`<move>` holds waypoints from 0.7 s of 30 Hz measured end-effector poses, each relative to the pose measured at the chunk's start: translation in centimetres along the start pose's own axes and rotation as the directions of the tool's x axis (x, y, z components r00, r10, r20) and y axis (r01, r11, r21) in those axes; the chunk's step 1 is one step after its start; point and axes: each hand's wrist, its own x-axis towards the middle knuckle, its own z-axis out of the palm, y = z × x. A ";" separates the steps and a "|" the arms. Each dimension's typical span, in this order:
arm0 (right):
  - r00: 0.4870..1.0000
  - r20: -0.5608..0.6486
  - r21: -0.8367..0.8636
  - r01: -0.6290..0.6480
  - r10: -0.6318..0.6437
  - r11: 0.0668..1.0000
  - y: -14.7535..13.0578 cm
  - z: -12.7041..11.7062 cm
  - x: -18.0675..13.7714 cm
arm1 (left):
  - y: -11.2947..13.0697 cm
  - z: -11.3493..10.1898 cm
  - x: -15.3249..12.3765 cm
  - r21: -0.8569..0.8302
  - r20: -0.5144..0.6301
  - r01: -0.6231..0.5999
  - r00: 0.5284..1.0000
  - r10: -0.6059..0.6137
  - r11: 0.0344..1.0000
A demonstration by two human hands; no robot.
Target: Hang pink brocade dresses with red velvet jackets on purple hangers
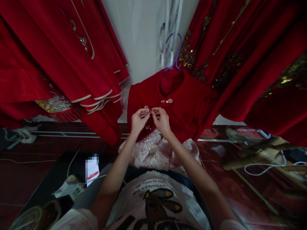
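Note:
A dark red velvet jacket (187, 105) hangs in front of me on a purple hanger (177, 51). It has pearl clasp buttons; one closed clasp (167, 101) sits below the collar. My left hand (138, 120) and my right hand (163, 120) meet at a second pearl clasp (150, 110) on the jacket's front. Both hands pinch that clasp between fingertips. A third pearl clasp (148, 127) shows just under my left hand. A pale pink brocade skirt (155, 153) hangs beneath the jacket.
Red garments with gold trim (79, 73) hang at the left and embroidered red gowns (251, 57) at the right. A white wall and a white ornate frame (169, 35) lie behind. On the dark red floor lie cables (263, 169), a power strip (72, 188) and a card.

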 end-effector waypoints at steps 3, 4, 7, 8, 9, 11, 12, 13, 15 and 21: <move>1.000 -0.024 0.010 -0.009 0.010 1.000 0.0 0.2 0.0 | 0.0 0.0 0.0 0.003 0.001 0.002 1.000 -0.002 1.000; 0.999 -0.031 0.013 -0.016 0.017 1.000 0.1 0.3 0.0 | 0.0 -0.1 0.1 0.008 0.005 -0.003 1.000 0.003 1.000; 0.998 -0.046 0.015 -0.033 0.033 0.999 0.1 0.6 0.0 | -0.2 -0.3 0.3 0.029 0.023 -0.018 1.000 0.017 0.999; 0.998 -0.051 0.015 -0.035 0.035 0.999 0.1 0.7 0.0 | -0.2 -0.4 0.4 0.038 0.027 -0.020 0.999 0.019 0.999; 0.998 -0.057 0.016 -0.035 0.035 0.999 0.1 0.7 0.0 | -0.3 -0.5 0.5 0.047 0.029 -0.020 0.999 0.019 0.999; 0.997 -0.068 0.017 -0.027 0.028 0.999 0.1 0.7 0.0 | -0.2 -0.6 0.7 0.064 0.034 -0.021 0.999 0.019 0.998; 0.997 -0.074 0.017 -0.022 0.023 1.000 0.0 0.7 0.0 | -0.2 -0.7 0.7 0.071 0.040 -0.021 0.999 0.018 0.997; 0.997 -0.078 0.015 -0.020 0.021 1.000 0.0 0.7 0.0 | -0.1 -0.8 0.8 0.078 0.048 -0.022 0.999 0.018 0.997; 0.996 -0.079 0.006 -0.028 0.029 1.000 -0.1 0.7 0.0 | 0.0 -1.0 0.9 0.100 0.057 -0.031 0.998 0.025 0.995; 0.998 -0.022 0.003 -0.056 0.056 0.998 0.0 0.3 0.2 | 0.0 -1.3 0.9 0.132 0.101 -0.067 0.993 0.054 0.989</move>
